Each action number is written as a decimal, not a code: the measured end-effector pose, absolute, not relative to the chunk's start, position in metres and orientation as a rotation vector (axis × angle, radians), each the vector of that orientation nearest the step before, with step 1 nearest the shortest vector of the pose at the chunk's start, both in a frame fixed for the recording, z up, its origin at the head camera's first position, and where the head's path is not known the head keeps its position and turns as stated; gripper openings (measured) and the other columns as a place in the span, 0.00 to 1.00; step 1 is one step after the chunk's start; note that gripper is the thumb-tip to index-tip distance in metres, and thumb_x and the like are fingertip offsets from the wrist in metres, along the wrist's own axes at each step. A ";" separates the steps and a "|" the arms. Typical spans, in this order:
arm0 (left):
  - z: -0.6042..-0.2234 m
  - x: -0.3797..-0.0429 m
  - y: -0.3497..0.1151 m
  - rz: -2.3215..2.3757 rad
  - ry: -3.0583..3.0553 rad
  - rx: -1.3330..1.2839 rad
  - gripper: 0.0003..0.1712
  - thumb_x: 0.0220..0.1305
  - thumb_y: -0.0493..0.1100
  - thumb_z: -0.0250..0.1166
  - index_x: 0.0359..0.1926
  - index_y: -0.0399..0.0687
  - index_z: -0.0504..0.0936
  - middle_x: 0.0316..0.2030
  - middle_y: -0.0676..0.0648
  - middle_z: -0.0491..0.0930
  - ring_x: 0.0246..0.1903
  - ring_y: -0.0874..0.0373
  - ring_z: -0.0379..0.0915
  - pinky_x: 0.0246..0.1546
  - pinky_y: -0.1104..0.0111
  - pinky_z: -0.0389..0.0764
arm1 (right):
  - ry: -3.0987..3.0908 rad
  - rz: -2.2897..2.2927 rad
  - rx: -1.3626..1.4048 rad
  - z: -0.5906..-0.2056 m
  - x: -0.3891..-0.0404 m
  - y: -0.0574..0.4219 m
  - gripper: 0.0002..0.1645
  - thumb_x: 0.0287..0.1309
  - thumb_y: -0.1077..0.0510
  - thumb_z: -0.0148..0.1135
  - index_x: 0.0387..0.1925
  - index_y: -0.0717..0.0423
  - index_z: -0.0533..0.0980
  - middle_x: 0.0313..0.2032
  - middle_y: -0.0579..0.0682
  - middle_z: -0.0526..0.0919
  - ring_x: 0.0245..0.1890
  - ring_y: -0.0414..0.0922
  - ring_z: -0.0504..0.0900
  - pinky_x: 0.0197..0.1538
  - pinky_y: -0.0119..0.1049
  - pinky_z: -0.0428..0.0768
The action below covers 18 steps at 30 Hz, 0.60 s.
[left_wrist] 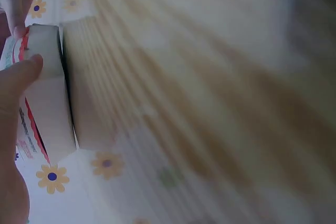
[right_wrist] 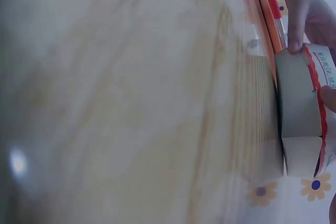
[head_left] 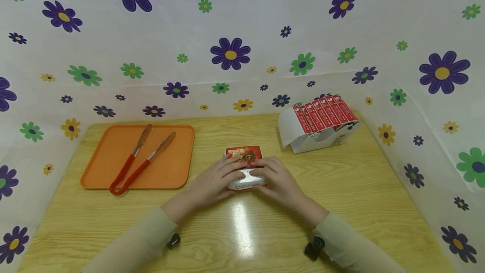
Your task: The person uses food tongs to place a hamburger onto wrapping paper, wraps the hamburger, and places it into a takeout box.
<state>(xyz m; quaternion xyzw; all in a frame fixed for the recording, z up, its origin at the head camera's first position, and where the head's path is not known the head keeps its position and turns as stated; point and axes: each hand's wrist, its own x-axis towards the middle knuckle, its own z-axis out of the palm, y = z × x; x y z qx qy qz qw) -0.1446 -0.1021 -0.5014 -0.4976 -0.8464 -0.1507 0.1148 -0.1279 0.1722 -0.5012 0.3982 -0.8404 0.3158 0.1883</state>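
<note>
A small red and white cardboard box with a burger picture on its lid sits on the wooden table in the middle of the head view. From its left side my left hand holds it, fingers across the lid and thumb toward the front. My right hand grips the opposite side the same way. The wrist views show thumbs pressing the plain front wall of the box, near a wavy red edge. Along this edge, a narrow dark gap shows toward one corner. The box's underside is hidden.
At left lies an orange tray with red-handled tongs on it, their handle end overhanging the front rim. A white holder with several red-labelled flat cartons stands at the back right. Flower-printed sheeting encloses the table.
</note>
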 end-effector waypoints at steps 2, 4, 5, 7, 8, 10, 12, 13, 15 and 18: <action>-0.501 -0.146 -0.106 -0.379 -2.470 -1.474 0.30 0.65 0.49 0.77 0.66 0.52 0.79 0.76 0.48 0.72 0.78 0.45 0.65 0.81 0.48 0.65 | -2.380 0.851 1.140 -0.500 -0.129 0.173 0.26 0.49 0.62 0.85 0.50 0.55 0.85 0.59 0.54 0.85 0.60 0.54 0.80 0.62 0.51 0.84; -0.501 -0.146 -0.109 -0.314 -2.460 -1.477 0.30 0.67 0.50 0.75 0.68 0.54 0.79 0.77 0.49 0.71 0.78 0.46 0.65 0.80 0.49 0.66 | -2.394 0.800 1.166 -0.499 -0.130 0.174 0.25 0.51 0.61 0.84 0.51 0.54 0.85 0.59 0.54 0.85 0.60 0.53 0.80 0.63 0.50 0.84; -0.500 -0.146 -0.111 -0.283 -2.454 -1.477 0.30 0.68 0.50 0.75 0.69 0.55 0.79 0.77 0.50 0.71 0.78 0.47 0.65 0.80 0.49 0.67 | -2.396 0.770 1.182 -0.499 -0.130 0.174 0.25 0.51 0.60 0.83 0.52 0.54 0.85 0.59 0.54 0.85 0.60 0.52 0.80 0.63 0.50 0.85; -0.500 -0.146 -0.114 -0.249 -2.445 -1.485 0.30 0.69 0.49 0.74 0.70 0.55 0.79 0.78 0.51 0.70 0.78 0.47 0.66 0.79 0.50 0.69 | -2.386 0.707 1.213 -0.498 -0.131 0.175 0.25 0.51 0.60 0.84 0.52 0.54 0.85 0.59 0.53 0.85 0.60 0.52 0.81 0.62 0.48 0.85; -0.500 -0.146 -0.114 -0.235 -2.441 -1.488 0.30 0.69 0.48 0.74 0.70 0.56 0.79 0.78 0.51 0.70 0.78 0.48 0.66 0.78 0.51 0.70 | -2.376 0.675 1.228 -0.498 -0.132 0.175 0.25 0.51 0.59 0.84 0.52 0.54 0.85 0.59 0.53 0.85 0.60 0.51 0.81 0.62 0.48 0.86; -0.500 -0.145 -0.116 -0.211 -2.436 -1.498 0.30 0.70 0.47 0.73 0.71 0.56 0.79 0.78 0.50 0.69 0.78 0.48 0.66 0.76 0.53 0.73 | -2.356 0.627 1.251 -0.499 -0.132 0.175 0.25 0.50 0.59 0.84 0.51 0.54 0.85 0.59 0.53 0.85 0.59 0.51 0.81 0.62 0.47 0.86; -0.500 -0.145 -0.118 -0.198 -2.445 -1.506 0.30 0.71 0.46 0.72 0.72 0.56 0.79 0.79 0.50 0.68 0.79 0.48 0.65 0.76 0.54 0.73 | -2.341 0.600 1.263 -0.500 -0.132 0.174 0.25 0.51 0.58 0.84 0.51 0.53 0.85 0.59 0.53 0.85 0.59 0.50 0.82 0.63 0.45 0.85; -0.500 -0.144 -0.119 -0.189 -2.454 -1.510 0.30 0.71 0.45 0.71 0.72 0.55 0.78 0.80 0.50 0.67 0.79 0.47 0.64 0.77 0.54 0.73 | -2.334 0.591 1.266 -0.500 -0.132 0.174 0.25 0.51 0.58 0.85 0.51 0.53 0.85 0.58 0.53 0.85 0.59 0.50 0.82 0.62 0.45 0.86; -0.500 -0.144 -0.120 -0.159 -2.470 -1.522 0.29 0.73 0.43 0.69 0.73 0.55 0.77 0.80 0.49 0.66 0.80 0.47 0.62 0.77 0.54 0.72 | -2.341 0.585 1.260 -0.501 -0.132 0.173 0.25 0.52 0.57 0.84 0.52 0.53 0.85 0.59 0.53 0.85 0.58 0.50 0.82 0.62 0.45 0.85; -0.500 -0.143 -0.120 -0.114 -2.453 -1.540 0.30 0.74 0.45 0.68 0.75 0.54 0.75 0.81 0.48 0.65 0.80 0.48 0.62 0.79 0.55 0.69 | -2.366 0.581 1.241 -0.502 -0.130 0.173 0.25 0.53 0.56 0.83 0.53 0.52 0.85 0.59 0.53 0.85 0.59 0.50 0.82 0.63 0.45 0.85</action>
